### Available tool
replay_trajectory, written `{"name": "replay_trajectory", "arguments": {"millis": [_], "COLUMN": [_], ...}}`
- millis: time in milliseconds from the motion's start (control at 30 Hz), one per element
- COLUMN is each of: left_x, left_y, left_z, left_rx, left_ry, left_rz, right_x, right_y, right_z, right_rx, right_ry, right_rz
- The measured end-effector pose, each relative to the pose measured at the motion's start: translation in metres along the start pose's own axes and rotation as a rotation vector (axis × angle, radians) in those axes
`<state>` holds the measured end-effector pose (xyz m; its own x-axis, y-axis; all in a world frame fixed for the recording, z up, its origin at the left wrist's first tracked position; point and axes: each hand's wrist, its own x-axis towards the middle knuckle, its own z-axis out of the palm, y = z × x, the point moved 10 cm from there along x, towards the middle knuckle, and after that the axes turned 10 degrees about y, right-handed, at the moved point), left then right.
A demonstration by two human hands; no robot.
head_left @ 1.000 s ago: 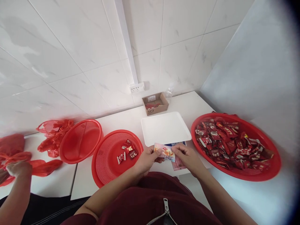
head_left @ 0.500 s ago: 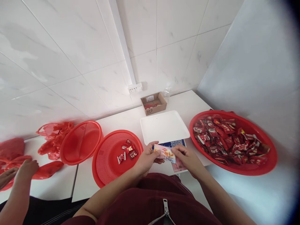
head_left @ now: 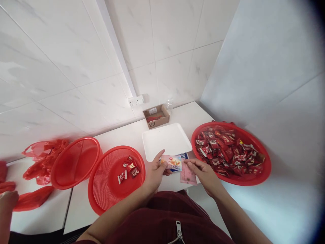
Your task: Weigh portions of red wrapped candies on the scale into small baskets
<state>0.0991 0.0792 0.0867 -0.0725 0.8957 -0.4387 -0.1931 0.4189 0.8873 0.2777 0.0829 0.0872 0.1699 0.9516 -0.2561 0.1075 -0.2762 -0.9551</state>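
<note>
Head view: your left hand (head_left: 153, 171) pinches a small printed packet (head_left: 171, 162) at its left edge, fingers closed on it, above the tabletop (head_left: 193, 113); your right hand (head_left: 204, 173) sits at the packet's 3 o'clock, fingers loosely curled, whether touching it I cannot tell; a white tray (head_left: 166, 140) lies at 12 o'clock, a red basket of wrapped sweets (head_left: 230, 152) further right.

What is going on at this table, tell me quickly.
A person in a dark red top holds a small printed packet in the left hand; the right hand is beside it, fingertips near its edge. A white tray lies just beyond. A red basket full of red wrapped sweets stands to the right, and a red basket holding a few sweets to the left. Another person's hand shows at far left.
</note>
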Motion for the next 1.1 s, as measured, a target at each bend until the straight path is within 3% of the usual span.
{"name": "replay_trajectory", "arguments": {"millis": [100, 200, 433, 567, 733, 800, 933, 1033, 1100], "left_x": [0.011, 0.019, 0.008, 0.004, 0.008, 0.011, 0.020, 0.028, 0.032], "left_y": [0.001, -0.009, -0.032, -0.032, -0.037, -0.044, -0.052, -0.054, -0.056], "left_z": [-0.003, 0.006, 0.081, 0.113, 0.141, 0.151, 0.160, 0.154, 0.147], "left_rx": [0.044, 0.138, 0.269, 0.279, 0.346, 0.391, 0.454, 0.473, 0.483], "left_ry": [0.103, 0.100, -0.223, -0.303, -0.362, -0.397, -0.386, -0.321, -0.275], "left_rz": [0.061, 0.050, 0.033, 0.048, 0.100, 0.083, 0.055, 0.030, 0.005], "right_x": [0.004, 0.006, 0.015, 0.024, 0.027, 0.033, 0.065, 0.087, 0.094], "right_y": [0.010, 0.016, 0.019, 0.023, 0.037, 0.044, 0.067, 0.082, 0.090], "right_z": [-0.020, -0.036, -0.066, -0.085, -0.081, -0.090, -0.139, -0.183, -0.197], "right_rx": [0.086, 0.186, 0.203, 0.219, 0.340, 0.330, 0.199, -0.098, -0.329], "right_ry": [0.041, 0.074, 0.103, 0.120, -0.087, -0.111, 0.043, 0.205, 0.231], "right_rz": [0.048, 0.085, 0.081, 0.059, 0.185, 0.183, 0.071, -0.040, -0.086]}}
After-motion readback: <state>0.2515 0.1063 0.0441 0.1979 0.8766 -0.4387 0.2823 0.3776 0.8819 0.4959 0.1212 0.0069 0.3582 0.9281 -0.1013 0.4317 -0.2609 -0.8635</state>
